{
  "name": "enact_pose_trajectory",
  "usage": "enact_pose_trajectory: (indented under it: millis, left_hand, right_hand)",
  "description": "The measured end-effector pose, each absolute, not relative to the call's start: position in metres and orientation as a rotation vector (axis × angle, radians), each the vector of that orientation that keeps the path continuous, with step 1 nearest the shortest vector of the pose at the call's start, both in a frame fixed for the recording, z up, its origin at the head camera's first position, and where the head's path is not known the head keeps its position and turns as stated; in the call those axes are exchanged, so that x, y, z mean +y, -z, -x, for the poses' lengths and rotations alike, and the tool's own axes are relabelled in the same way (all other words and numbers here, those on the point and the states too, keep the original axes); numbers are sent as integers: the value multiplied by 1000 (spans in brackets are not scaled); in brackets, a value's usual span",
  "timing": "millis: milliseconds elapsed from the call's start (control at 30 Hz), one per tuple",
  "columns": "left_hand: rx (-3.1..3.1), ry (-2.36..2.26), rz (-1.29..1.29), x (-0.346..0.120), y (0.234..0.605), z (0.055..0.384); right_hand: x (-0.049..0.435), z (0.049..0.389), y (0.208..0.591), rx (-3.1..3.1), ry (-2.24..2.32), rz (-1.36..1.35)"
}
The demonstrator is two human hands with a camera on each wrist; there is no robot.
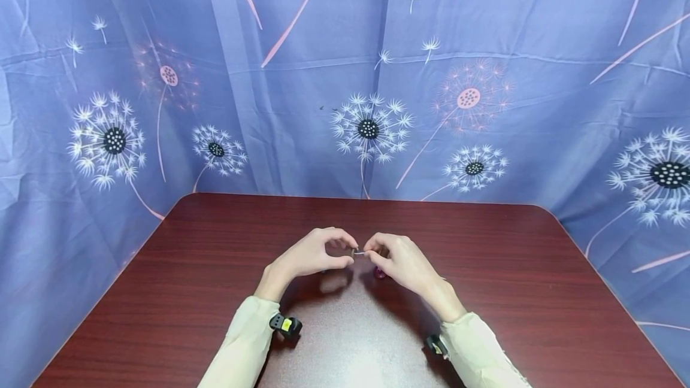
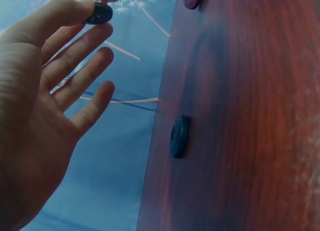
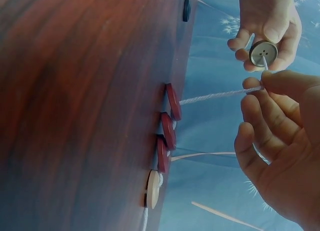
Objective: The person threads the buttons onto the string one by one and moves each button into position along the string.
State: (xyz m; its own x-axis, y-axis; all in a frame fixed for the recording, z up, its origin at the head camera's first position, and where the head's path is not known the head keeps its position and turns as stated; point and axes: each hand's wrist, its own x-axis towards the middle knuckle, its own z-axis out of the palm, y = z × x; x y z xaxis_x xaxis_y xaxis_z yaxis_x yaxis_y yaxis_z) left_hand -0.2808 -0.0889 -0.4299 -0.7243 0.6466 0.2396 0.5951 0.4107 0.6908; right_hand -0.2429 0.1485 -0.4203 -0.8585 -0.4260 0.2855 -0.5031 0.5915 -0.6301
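Observation:
My left hand (image 1: 312, 253) pinches a dark round button (image 3: 263, 53) with several small holes between thumb and index finger. Its other fingers spread out loosely in the left wrist view. Opposite it, my right hand (image 1: 401, 262) holds a white cord (image 3: 215, 96) between thumb and fingertip, right beside the button. The cord's end runs to a hole in the button's face. Lower along the same cord, red buttons (image 3: 169, 131) and a cream button (image 3: 153, 189) are strung, standing on edge at the tabletop.
A loose dark blue-green button (image 2: 179, 137) lies on the brown wooden table (image 1: 215, 292), under the left hand. Behind the table hangs a blue curtain (image 1: 302, 118) with dandelion prints.

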Motion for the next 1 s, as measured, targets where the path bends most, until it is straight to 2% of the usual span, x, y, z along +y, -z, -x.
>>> enact_pose_trajectory:
  millis: [1000]
  left_hand:
    - [2626, -1209, -1182, -83, 431, 280]
  right_hand:
    - [145, 241, 422, -2702, -1059, -817]
